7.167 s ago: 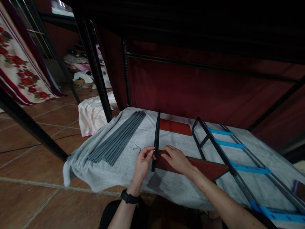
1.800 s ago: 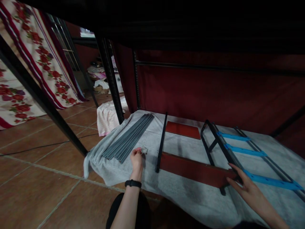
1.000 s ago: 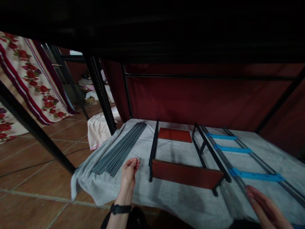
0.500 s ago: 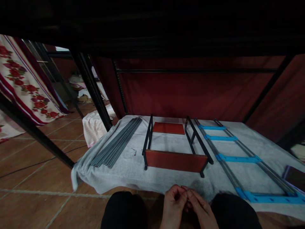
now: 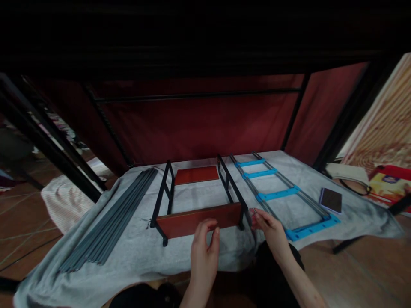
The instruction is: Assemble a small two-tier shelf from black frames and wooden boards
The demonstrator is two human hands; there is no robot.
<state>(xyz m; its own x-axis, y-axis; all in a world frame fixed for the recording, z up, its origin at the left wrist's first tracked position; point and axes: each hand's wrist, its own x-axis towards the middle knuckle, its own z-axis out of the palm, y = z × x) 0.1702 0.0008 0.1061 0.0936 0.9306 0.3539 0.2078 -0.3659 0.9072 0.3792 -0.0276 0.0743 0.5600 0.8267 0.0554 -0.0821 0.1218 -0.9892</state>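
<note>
The left hand [image 5: 205,239] is bracing the red panel [image 5: 199,219], fingers curled over its top edge; the right hand [image 5: 268,224] is pinching something small at the black side frame [image 5: 236,194] near the blanket's [image 5: 135,256] front edge — best keeping the panel steady and square.

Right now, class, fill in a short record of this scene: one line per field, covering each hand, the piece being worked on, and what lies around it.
Left hand: left hand at the front face of the reddish-brown wooden board, fingers curled at its top edge
Right hand: right hand at the board's right end, beside the black metal side frame; grip unclear
Piece: board standing on edge between two black frames
Surface: grey cloth
Left of piece: bundle of grey metal rods
Right of piece: blue-runged rail frame, dark flat phone
</note>
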